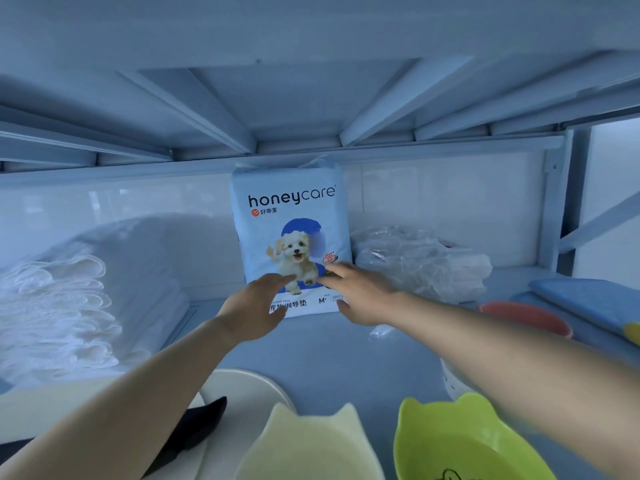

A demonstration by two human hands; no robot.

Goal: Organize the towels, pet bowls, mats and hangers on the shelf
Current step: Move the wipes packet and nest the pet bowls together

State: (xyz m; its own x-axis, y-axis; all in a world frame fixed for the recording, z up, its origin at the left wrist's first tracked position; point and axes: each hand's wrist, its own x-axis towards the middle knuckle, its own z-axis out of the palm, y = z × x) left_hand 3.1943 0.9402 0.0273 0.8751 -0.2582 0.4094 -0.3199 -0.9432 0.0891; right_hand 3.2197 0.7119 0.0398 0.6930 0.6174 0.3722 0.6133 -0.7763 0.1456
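1. Pad pack (291, 216): light blue "honeycare" bag w/ puppy print, standing upright at far centre of the shelf (346, 348), back against the white rear wall, top just under the upper shelf board (277, 98).
2. L hand (254, 308): reaches in from near left, fingers straight and lying on the pack's lower left front. Not wrapped round it, holds nothing.
3. R hand (360, 294): comes in from near right, fingers straight and a bit spread on the pack's lower right front, thumb down by the bottom right corner. Flat contact, no curl round the pack that I can see.
4. White stack (59, 306): pile of white scallop-edged cloths or pads on the left, running near to far; can't tell which they are. Apart from the pack.
5. Plastic-wrapped bundle (419, 261): just right of the pack, far right, crinkly clear wrap over white folded stuff.
6. Red bowl (523, 315): right side, nearer than the bundle, partly behind the R forearm.
7. Blue mat (588, 299): flat at the right edge, beside the red bowl; edge blurred.
8. Green bowl (460, 441): cat-ear rim, near right, under the R forearm.
9. Cream bowl (311, 448): cat-ear rim too, near centre, just left of the green one.
10. White dish (249, 389): round, near left behind the cream bowl, w/ a black item (204, 420) beside it under the L forearm; can't tell what that is.
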